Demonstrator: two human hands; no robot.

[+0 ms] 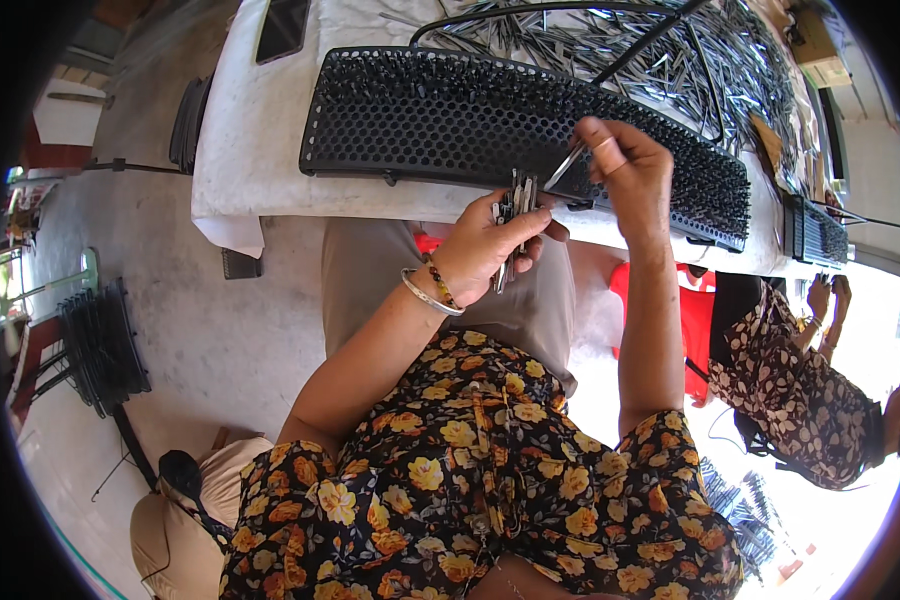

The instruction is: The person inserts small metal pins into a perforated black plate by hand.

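My left hand point(490, 245) is closed around a bundle of thin metal strips point(517, 205), most of them standing upright, just below the table's near edge. To its right, my right hand point(630, 170) pinches one slim silvery metal strip point(566, 163), which slants down toward the bundle. The exact kind of these strips is too small to tell. Both hands are at the near side of a long black rack point(440, 140) full of round holes. Dark strips fill its far rows and right end; the holes in its left middle show bare.
A large heap of loose strips point(660, 50) covers the table behind the rack. A dark flat phone-like slab point(282, 28) lies at the far left on the white cloth point(240, 150). At right, another person point(805, 380) works by a second rack point(818, 232). A red chair point(695, 330) stands between us.
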